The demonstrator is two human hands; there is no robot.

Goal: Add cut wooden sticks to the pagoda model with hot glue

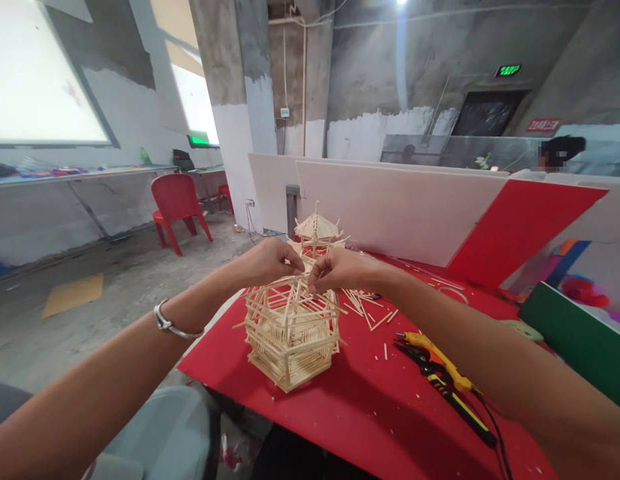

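Observation:
A hexagonal pavilion model [290, 343] built from thin wooden sticks stands upright on the red tabletop [355, 413], its upper part an open framework. My left hand [280, 259], with a silver bracelet at the wrist, pinches a thin stick at the top of this framework. From the other side my right hand [335, 268] pinches at the same spot, its fingertips closed on a stick there. The fingers partly hide what they grip. Just behind my hands rises a second stick model with a pointed, tiered roof [317, 225]; its lower part is hidden.
Loose sticks [363, 310] lie right of the model. A yellow glue gun [435, 357] and black-yellow pliers [463, 407] rest under my right forearm, with a cable trailing. White boards [390, 207] stand behind; a green board [575, 340] is at right. A person [560, 157] is beyond.

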